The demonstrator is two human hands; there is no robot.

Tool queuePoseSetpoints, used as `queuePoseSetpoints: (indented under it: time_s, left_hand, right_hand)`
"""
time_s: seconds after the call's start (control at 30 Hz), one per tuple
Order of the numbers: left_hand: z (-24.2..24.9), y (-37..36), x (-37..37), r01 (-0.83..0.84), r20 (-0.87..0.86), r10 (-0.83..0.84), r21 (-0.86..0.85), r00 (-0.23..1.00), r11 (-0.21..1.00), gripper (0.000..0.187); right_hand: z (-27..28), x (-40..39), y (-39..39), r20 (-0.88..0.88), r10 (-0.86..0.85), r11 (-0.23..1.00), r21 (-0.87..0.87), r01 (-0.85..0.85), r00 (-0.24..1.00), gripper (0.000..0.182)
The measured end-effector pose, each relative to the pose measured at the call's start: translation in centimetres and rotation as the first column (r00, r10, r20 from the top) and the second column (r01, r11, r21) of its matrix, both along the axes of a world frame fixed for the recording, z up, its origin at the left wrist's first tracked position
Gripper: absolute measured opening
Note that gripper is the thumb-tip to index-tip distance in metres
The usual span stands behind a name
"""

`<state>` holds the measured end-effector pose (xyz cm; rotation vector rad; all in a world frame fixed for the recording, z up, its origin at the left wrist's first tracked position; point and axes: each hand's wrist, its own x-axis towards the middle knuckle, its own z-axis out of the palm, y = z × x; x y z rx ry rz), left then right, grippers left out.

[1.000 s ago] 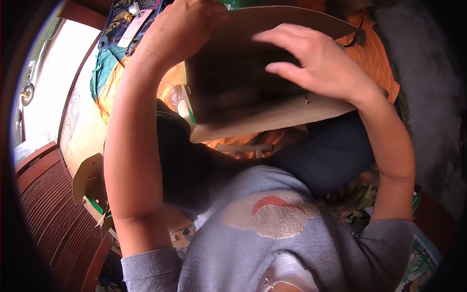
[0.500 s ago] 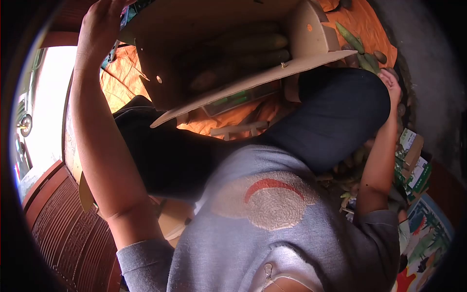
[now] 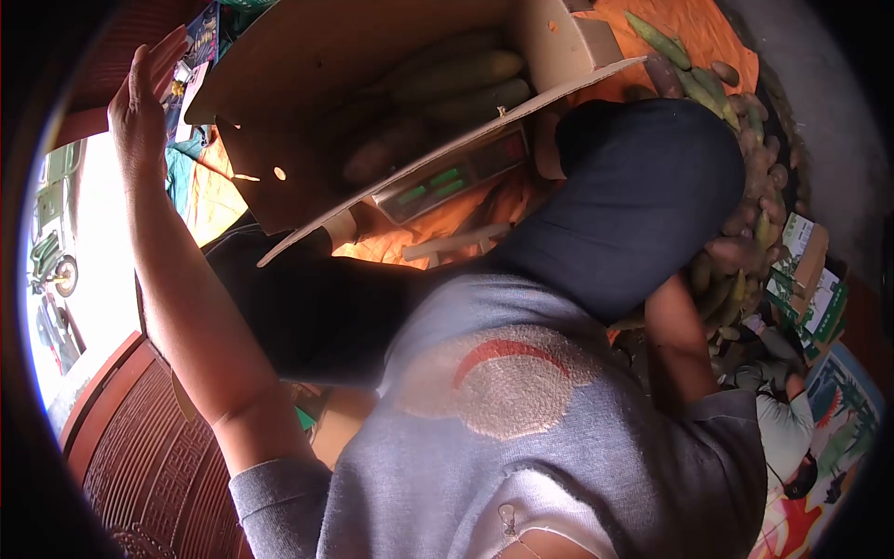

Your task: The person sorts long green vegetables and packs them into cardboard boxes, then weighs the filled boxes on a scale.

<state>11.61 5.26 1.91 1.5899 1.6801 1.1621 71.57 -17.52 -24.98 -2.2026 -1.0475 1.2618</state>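
Observation:
My left hand (image 3: pixel 144 93) is raised at the upper left with its fingers stretched out, apart from the cardboard box (image 3: pixel 573 33) and holding nothing. Inside the open box lie several long green gourd-like vegetables (image 3: pixel 456 76), partly in shadow. Beneath the box's edge, a scale (image 3: pixel 453 186) shows lit green digits, too small to read. My right forearm (image 3: pixel 675 331) reaches down behind my bent knee, which hides my right hand. Nearest to that arm is a pile of brownish and green vegetables (image 3: pixel 745 219).
An orange sheet (image 3: pixel 633 33) lies under the box and the pile. Green-and-white cartons (image 3: pixel 819 298) stand at the right, near another person (image 3: pixel 782 424). At the left are a carved wooden panel (image 3: pixel 177 475) and a bright opening with a parked vehicle (image 3: pixel 60 270).
My left hand has moved away from the box's side, and its fingers now show stretched out. My right hand has gone from beside the knee to behind it. More of the scale shows.

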Motion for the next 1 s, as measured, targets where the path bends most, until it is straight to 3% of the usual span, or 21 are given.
queuePoseSetpoints:
  time_s: [0.17,0.37,0.5,0.6,0.67,0.8,0.93,1.0]
  left_hand:
    - [-0.3,0.4,-0.2,-0.008,-0.027,0.008,-0.004,1.0,1.0,0.047]
    - [-0.6,0.2,-0.1,0.036,-0.04,-0.03,0.158,0.999,0.987,0.035]
    - [-0.5,0.0,-0.7,0.013,-0.004,-0.013,0.118,1.0,0.993,0.035]
    - [-0.7,0.0,-1.5,0.026,-0.051,-0.021,0.108,0.998,0.994,0.035]
    - [-1.6,0.7,-3.2,0.026,-0.19,-0.003,0.118,0.982,0.993,0.035]
    - [-2.1,1.7,-4.5,-0.023,-0.089,0.025,0.02,0.996,1.0,0.042]
    - [-1.0,0.7,-1.3,-0.103,-0.061,0.106,0.045,0.993,0.994,0.049]
    - [-1.3,0.9,-1.7,-0.067,-0.039,0.071,0.085,0.997,0.994,0.046]
  right_hand:
    - [-1.8,-0.1,-1.6,0.095,0.041,0.996,-0.084,-0.033,0.995,0.022]
    - [-2.9,0.0,-2.5,0.156,0.074,0.991,-0.121,-0.055,0.985,0.022]
    - [-4.0,-0.5,-3.6,0.179,0.083,0.988,-0.147,-0.056,0.98,0.022]
    - [-4.7,0.0,-4.3,0.209,0.09,0.988,-0.142,-0.06,0.974,0.022]
    - [-5.1,0.1,-4.6,0.219,0.091,0.988,-0.138,-0.062,0.971,0.022]
    - [-6.0,-0.1,-5.1,0.213,0.072,0.991,-0.125,-0.046,0.974,0.022]
    - [-7.7,0.9,-6.3,0.224,0.06,0.997,-0.066,-0.046,0.973,0.022]
    - [-8.5,2.3,-6.7,0.23,0.023,1.0,-0.012,-0.021,0.973,0.022]
